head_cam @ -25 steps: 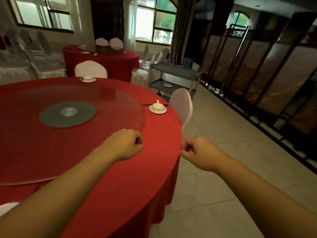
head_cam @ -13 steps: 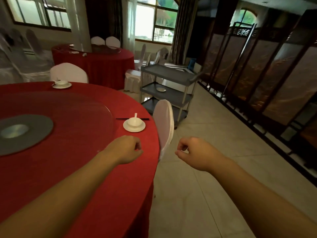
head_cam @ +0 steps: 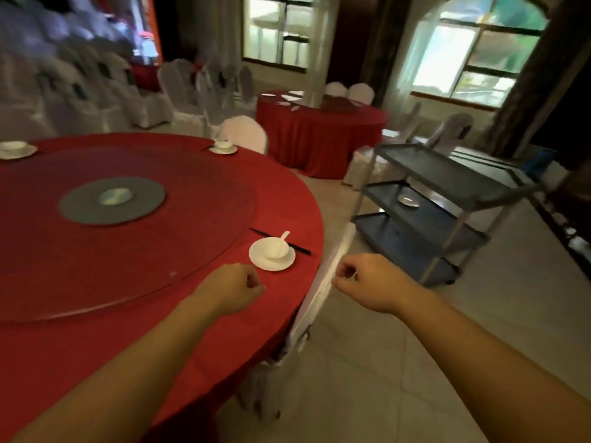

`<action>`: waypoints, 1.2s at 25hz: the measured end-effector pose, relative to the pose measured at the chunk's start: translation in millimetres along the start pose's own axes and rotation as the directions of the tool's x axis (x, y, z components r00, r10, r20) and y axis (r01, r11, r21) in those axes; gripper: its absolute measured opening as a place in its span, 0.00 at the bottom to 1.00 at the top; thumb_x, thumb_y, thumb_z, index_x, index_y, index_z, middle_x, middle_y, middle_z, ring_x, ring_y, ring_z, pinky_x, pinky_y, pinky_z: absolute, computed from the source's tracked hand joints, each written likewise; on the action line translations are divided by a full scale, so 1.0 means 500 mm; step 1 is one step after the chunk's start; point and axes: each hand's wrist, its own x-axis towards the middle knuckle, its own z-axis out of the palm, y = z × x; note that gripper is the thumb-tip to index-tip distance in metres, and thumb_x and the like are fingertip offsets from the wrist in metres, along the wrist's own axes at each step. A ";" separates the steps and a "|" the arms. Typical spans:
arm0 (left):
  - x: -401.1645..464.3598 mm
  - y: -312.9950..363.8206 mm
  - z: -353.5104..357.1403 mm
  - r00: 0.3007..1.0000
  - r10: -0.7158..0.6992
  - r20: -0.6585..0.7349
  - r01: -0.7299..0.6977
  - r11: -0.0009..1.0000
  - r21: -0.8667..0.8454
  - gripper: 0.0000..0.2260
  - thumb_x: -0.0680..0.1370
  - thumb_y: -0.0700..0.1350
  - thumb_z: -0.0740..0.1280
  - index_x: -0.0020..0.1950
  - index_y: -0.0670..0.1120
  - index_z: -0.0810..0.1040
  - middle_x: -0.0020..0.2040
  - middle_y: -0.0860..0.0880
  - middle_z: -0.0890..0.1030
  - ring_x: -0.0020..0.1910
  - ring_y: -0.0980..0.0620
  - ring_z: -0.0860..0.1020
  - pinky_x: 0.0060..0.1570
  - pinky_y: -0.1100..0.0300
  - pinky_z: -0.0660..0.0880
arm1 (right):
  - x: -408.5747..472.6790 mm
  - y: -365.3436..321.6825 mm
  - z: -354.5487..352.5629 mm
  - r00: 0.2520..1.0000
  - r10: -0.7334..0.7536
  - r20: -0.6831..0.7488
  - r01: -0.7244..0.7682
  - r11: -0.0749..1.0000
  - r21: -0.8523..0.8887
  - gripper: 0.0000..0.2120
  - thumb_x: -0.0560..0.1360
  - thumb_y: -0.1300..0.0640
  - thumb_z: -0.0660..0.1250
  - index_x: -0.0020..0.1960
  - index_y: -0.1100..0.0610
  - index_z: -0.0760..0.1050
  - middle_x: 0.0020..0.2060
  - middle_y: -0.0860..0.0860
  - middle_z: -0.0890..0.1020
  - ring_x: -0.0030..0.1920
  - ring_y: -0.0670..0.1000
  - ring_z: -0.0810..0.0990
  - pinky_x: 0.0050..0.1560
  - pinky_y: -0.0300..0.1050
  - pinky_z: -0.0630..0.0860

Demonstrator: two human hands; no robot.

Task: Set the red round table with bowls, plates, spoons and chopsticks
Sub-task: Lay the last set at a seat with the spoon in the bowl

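Banquet-hall floor stretches right of your red round desk, and a grey service trolley stands just beyond, one small dish on its middle shelf. Three settings are visible on the desk: plate with bowl and spoon and black chopsticks near right, another far, a third far left. Other seats probably remain. Your left hand and right hand have curled fingers, holding nothing.

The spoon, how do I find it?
Start at the big red round table, then look along its right edge near the grey cart. In the nearest bowl on its plate sits the white spoon; black chopsticks lie behind.
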 end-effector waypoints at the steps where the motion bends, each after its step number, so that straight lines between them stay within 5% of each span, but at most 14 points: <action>1: 0.010 0.014 0.008 0.998 -0.052 -0.022 0.052 0.998 -0.019 0.08 0.76 0.56 0.70 0.45 0.52 0.83 0.46 0.54 0.85 0.46 0.52 0.82 0.49 0.54 0.79 | 0.035 0.024 -0.017 0.999 -0.036 0.020 0.036 0.999 0.006 0.08 0.77 0.48 0.68 0.46 0.53 0.80 0.44 0.48 0.83 0.43 0.48 0.79 0.47 0.48 0.78; 8: 0.194 0.013 0.089 0.915 -0.374 -0.149 0.349 0.922 -0.169 0.09 0.76 0.55 0.69 0.45 0.51 0.83 0.44 0.54 0.85 0.44 0.53 0.82 0.46 0.53 0.80 | 0.322 0.169 -0.029 0.958 -0.257 0.129 0.254 0.967 0.033 0.07 0.77 0.49 0.68 0.46 0.53 0.80 0.43 0.48 0.83 0.43 0.49 0.80 0.48 0.53 0.80; 14: 0.396 -0.016 0.219 0.747 -0.647 -0.152 0.542 0.725 -0.424 0.07 0.76 0.53 0.71 0.39 0.55 0.78 0.41 0.54 0.82 0.39 0.56 0.79 0.36 0.60 0.71 | 0.606 0.317 -0.012 0.892 -0.352 0.282 0.340 0.936 0.091 0.07 0.77 0.51 0.69 0.48 0.54 0.82 0.43 0.47 0.83 0.45 0.46 0.81 0.49 0.47 0.79; 17: 0.441 -0.013 0.260 0.640 -0.761 -0.100 0.628 0.594 -0.503 0.07 0.76 0.53 0.72 0.45 0.50 0.81 0.43 0.51 0.83 0.42 0.52 0.80 0.38 0.59 0.73 | 0.726 0.367 0.013 0.872 -0.359 0.333 0.296 0.928 0.226 0.07 0.77 0.53 0.71 0.48 0.57 0.83 0.43 0.50 0.85 0.44 0.47 0.82 0.49 0.45 0.77; 22: 0.488 -0.035 0.323 0.455 -0.890 -0.031 0.703 0.381 -0.601 0.09 0.75 0.50 0.72 0.49 0.46 0.84 0.44 0.48 0.85 0.41 0.52 0.81 0.42 0.57 0.78 | 0.915 0.410 0.140 0.822 -0.360 0.441 0.204 0.909 0.362 0.04 0.76 0.56 0.72 0.46 0.57 0.83 0.35 0.46 0.82 0.34 0.41 0.78 0.34 0.33 0.73; 25: 0.514 -0.041 0.351 0.330 -0.944 -0.011 0.724 0.261 -0.638 0.08 0.76 0.48 0.72 0.50 0.44 0.84 0.41 0.48 0.84 0.36 0.53 0.79 0.39 0.60 0.75 | 1.005 0.438 0.223 0.762 -0.331 0.556 0.102 0.910 0.402 0.04 0.77 0.57 0.70 0.48 0.57 0.82 0.38 0.51 0.83 0.36 0.46 0.79 0.35 0.40 0.74; 30: 0.550 -0.026 0.381 0.224 -0.971 -0.080 0.789 0.228 -0.570 0.08 0.76 0.48 0.70 0.50 0.45 0.84 0.44 0.48 0.85 0.42 0.52 0.79 0.41 0.62 0.72 | 1.103 0.478 0.332 0.691 -0.328 0.644 -0.023 0.881 0.473 0.07 0.77 0.63 0.68 0.55 0.57 0.80 0.44 0.55 0.84 0.40 0.51 0.80 0.39 0.45 0.77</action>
